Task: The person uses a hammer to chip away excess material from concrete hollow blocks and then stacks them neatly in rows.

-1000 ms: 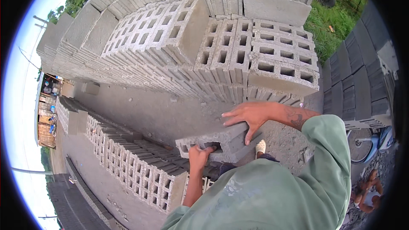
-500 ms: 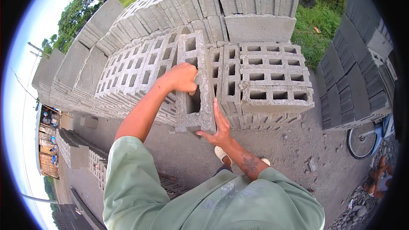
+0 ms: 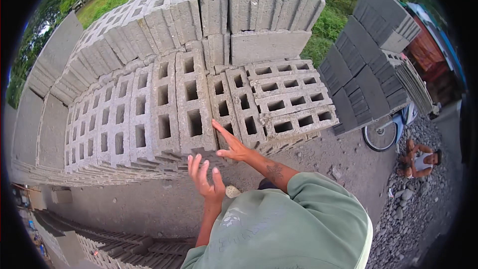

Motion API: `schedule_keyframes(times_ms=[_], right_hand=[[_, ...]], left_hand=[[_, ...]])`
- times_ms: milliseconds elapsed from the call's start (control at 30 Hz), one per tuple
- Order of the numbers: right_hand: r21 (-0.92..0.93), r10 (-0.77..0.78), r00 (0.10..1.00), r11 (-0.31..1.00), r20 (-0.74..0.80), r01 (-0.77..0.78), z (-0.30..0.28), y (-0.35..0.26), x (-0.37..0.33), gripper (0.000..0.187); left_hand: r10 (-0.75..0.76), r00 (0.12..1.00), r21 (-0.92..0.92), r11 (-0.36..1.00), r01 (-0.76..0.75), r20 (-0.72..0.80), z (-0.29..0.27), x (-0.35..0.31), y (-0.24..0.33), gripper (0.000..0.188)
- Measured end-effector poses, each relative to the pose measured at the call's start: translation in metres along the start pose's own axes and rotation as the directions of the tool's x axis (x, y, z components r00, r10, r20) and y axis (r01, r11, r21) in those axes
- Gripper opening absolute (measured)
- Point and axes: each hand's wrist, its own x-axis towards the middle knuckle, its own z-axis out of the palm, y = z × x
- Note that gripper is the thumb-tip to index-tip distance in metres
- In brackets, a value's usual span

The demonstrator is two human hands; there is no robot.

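A grey hollow concrete block (image 3: pixel 192 105) stands on end in the stack, its three openings facing up, at the near end of a row of similar blocks (image 3: pixel 152 104). My right hand (image 3: pixel 231 145) is open, its fingers stretched along the block's right side near the front corner. It looks to be touching the block. In front of the block, my left hand (image 3: pixel 205 182) is raised with fingers spread and holds nothing. To the right, more hollow blocks (image 3: pixel 294 97) lie with openings up, beside a narrow gap.
A higher tier of blocks (image 3: pixel 271 7) rises behind. At the right stand another block stack (image 3: pixel 366 65) and a bicycle wheel (image 3: pixel 381 132). A person (image 3: pixel 423 162) sits by a gravel heap (image 3: pixel 398 219). More blocks (image 3: pixel 134 249) line the ground at lower left.
My left hand has let go of the block and drawn back toward me. The block now sits in line with the row at its left. The view has shifted, showing more of the right side.
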Motion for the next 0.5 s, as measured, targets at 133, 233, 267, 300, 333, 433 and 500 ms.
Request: schedule_keyframes(times_ms=[133, 233, 267, 300, 333, 433, 500], right_hand=[[0.305, 0.277, 0.922, 0.933, -0.27, -0.191, -0.03, 0.019, 0.065, 0.073], [0.446, 0.368, 0.869, 0.872, -0.33, -0.2, -0.061, 0.011, 0.135, 0.079], [0.439, 0.361, 0.862, 0.879, -0.356, -0.186, -0.05, 0.002, 0.154, 0.078], [0.465, 0.344, 0.893, 0.866, -0.289, -0.183, -0.031, -0.004, 0.162, 0.078], [0.496, 0.341, 0.895, 0.852, -0.287, -0.165, -0.019, -0.003, 0.163, 0.074], [0.558, 0.337, 0.875, 0.824, -0.348, -0.096, -0.026, 0.013, 0.167, 0.065], [0.58, 0.331, 0.874, 0.811, -0.355, -0.072, -0.028, 0.02, 0.171, 0.063]], left_hand=[[-0.509, 0.793, -0.174, 0.86, 0.479, -0.334, 0.008, -0.023, -0.018, 0.048], [-0.667, 0.552, -0.28, 0.728, 0.626, -0.5, 0.029, -0.011, -0.047, 0.057], [-0.628, 0.557, -0.278, 0.761, 0.586, -0.544, 0.044, 0.002, -0.058, 0.061], [-0.596, 0.527, -0.246, 0.77, 0.588, -0.606, 0.041, 0.008, -0.061, 0.061], [-0.529, 0.528, -0.162, 0.791, 0.59, -0.664, 0.043, 0.014, -0.066, 0.063], [-0.372, 0.526, -0.017, 0.828, 0.561, -0.765, 0.056, 0.031, -0.085, 0.065], [-0.258, 0.571, 0.098, 0.85, 0.518, -0.78, 0.051, 0.042, -0.091, 0.066]])
